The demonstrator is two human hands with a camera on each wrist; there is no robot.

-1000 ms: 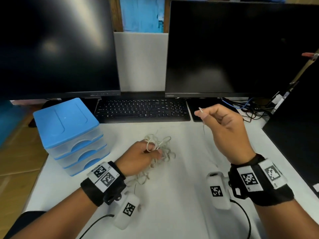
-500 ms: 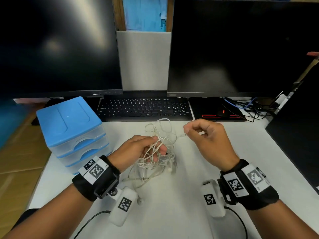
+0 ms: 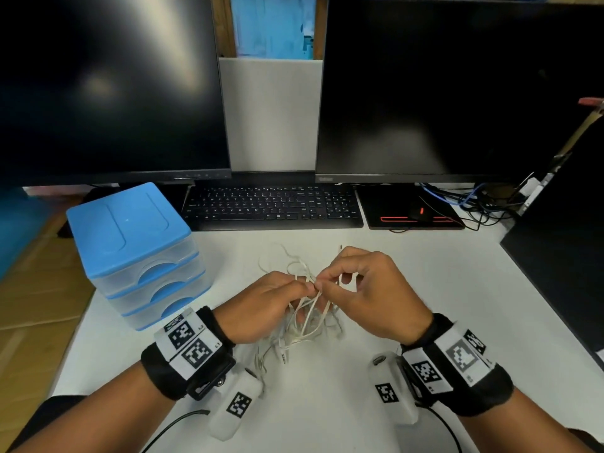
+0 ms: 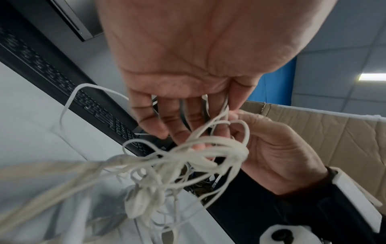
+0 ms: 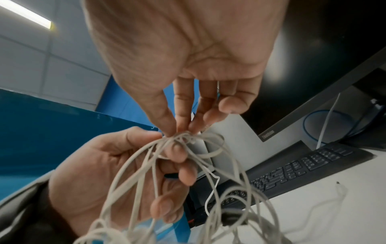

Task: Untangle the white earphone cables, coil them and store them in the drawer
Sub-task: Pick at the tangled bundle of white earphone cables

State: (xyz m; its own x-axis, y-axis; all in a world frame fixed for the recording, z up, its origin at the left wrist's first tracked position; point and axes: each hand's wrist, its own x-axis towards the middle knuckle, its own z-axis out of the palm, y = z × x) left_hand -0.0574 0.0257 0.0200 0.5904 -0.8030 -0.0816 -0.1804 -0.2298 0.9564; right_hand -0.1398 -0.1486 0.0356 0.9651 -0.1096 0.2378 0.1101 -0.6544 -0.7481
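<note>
Both grips pinch the tangled white earphone cables (image 3: 305, 317) at one knot, left hand (image 3: 261, 305) touching right hand (image 3: 372, 292), loops hanging below onto the tabletop (image 3: 327, 403).

2 dark monitors (image 3: 111, 86), black keyboard (image 3: 274, 204), mouse pad (image 3: 411, 210) behind.

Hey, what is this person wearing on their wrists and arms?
Bare forearms. Each wrist has a black band: the left band and the right band both carry white plates printed with black square tags. A white camera pod with its own tag hangs under each wrist, trailing a black cable.
</note>
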